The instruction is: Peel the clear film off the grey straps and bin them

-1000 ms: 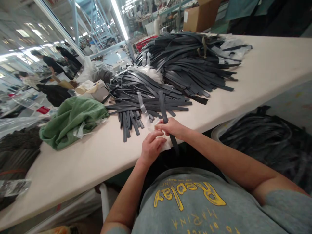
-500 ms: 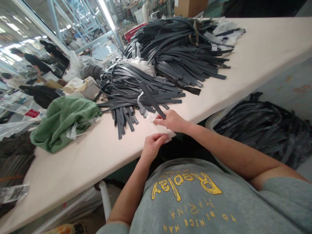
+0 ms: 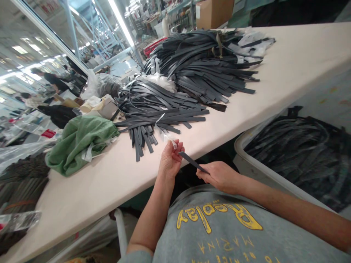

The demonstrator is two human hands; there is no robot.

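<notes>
Cloth of crumpled green fabric is lying on the pale flat table, well left of both grips. A loose heap of flat dark-grey strips is spreading just beyond the left hand, whose thumb and fingers are curling around a translucent white scrap of film. One smooth dark-grey strip is slanting between the hands, its free end lying so near the left fingertips that the view is not showing whether they are touching. The right hand is pinching its nearer visible part, thumb and fingers closed. The strip is probably weighing little; heaped ones are curving, suggesting something bendable, springy and perhaps slippery, so pinching across its flat width is looking surest. A white-rimmed tub of dark strips is standing right of that grip.
</notes>
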